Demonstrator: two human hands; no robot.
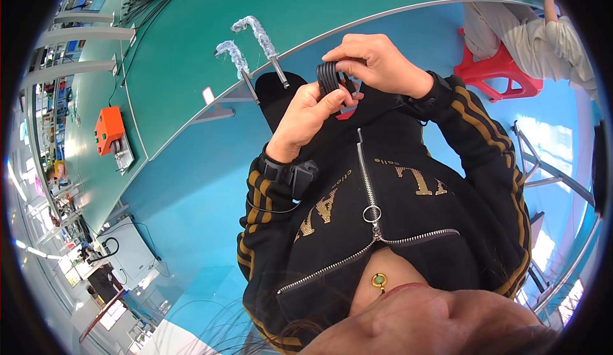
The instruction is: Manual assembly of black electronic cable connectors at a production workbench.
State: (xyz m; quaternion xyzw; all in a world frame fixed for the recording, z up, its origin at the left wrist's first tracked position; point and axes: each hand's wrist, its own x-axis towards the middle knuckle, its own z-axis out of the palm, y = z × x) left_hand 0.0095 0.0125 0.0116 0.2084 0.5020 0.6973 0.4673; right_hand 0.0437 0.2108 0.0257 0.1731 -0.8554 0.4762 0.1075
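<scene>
A coiled black cable (327,78) is held between my two hands in front of my body, short of the table's edge. My left hand (305,115) grips the coil from below, thumb pressed along its side. With fingers curled, my right hand (377,64) pinches at the coil's upper right side. A black plug-like end with a metal tip (355,93) shows beside the coil, near the fingers. Something small and red (345,115) peeks out under the hands; what it is I cannot make out.
Two metal rods wrapped in whitish plastic (258,39) stick out at the green table's (191,67) edge. An orange box with green buttons (108,130) stands at the left. Black cables (156,0) hang at the far left. On the right, a person sits on a red stool (498,74).
</scene>
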